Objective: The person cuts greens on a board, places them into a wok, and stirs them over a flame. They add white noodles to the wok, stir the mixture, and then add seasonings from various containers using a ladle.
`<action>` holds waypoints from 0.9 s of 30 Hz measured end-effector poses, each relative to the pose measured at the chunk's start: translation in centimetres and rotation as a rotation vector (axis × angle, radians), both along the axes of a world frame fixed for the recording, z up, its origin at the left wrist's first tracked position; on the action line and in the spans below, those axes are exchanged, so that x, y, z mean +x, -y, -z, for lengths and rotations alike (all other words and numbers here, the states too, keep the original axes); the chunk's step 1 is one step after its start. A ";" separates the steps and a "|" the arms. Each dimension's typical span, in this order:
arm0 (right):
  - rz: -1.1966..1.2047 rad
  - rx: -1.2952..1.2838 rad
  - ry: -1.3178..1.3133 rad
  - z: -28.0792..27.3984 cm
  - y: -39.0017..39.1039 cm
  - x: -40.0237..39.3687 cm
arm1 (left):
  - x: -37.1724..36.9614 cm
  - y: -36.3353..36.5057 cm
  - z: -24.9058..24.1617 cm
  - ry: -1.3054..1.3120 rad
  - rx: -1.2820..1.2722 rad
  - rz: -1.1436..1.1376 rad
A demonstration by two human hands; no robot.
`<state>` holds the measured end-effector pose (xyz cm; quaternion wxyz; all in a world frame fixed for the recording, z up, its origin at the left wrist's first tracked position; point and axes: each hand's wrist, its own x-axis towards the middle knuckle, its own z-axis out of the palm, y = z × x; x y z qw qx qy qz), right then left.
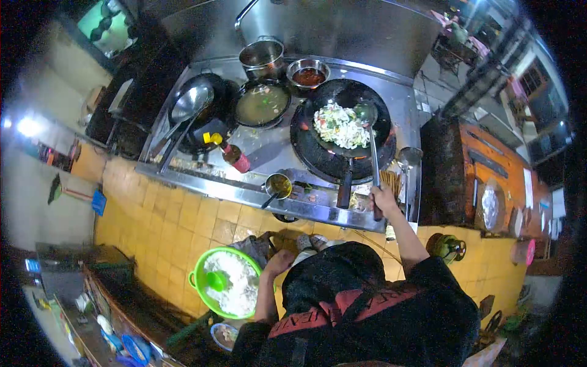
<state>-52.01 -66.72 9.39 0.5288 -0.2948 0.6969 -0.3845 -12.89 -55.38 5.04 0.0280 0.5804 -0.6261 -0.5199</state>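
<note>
My right hand [384, 200] is closed around the handle of a long ladle [375, 153]. The ladle's bowl rests in a black wok [342, 92], against a heap of pale shredded food [341, 125] with red and green bits. The wok's handle [345, 186] points toward me, left of my right hand. My left hand [280, 262] is low by my body, curled on a dark grey cloth [252, 248]. Just beyond the cloth stands a green basin [199, 278] of white rice-like food with a green scoop [215, 281] in it.
On the steel stove [269, 150] stand a second wok [205, 92] with a ladle, a pan of cloudy liquid [263, 105], a pot [262, 56], a bowl of red sauce [307, 76], a red-labelled bottle [236, 159] and a metal cup [278, 186]. A gas cylinder [449, 248] stands right.
</note>
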 end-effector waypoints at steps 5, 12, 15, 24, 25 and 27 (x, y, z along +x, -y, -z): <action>-0.232 -0.179 -0.891 -4.8 -2.1 -0.8 | -2.8 7.8 -1.9 -0.182 -0.077 0.163; -0.086 0.001 -0.058 -6.3 0.1 3.7 | -11.2 12.2 -2.1 -0.353 0.031 0.109; -0.360 -0.180 -0.767 -11.4 -2.6 0.6 | -13.3 12.1 0.2 -0.576 0.197 -0.031; -0.319 0.017 -1.006 -5.6 -1.0 1.9 | -20.8 16.4 0.9 -0.551 0.377 -0.172; -0.295 0.012 -0.997 -5.3 -0.3 1.8 | -21.7 16.6 0.7 -0.782 0.568 -0.275; -0.563 0.043 -0.970 -6.6 0.3 0.3 | -22.9 16.6 0.1 -0.959 0.615 -0.423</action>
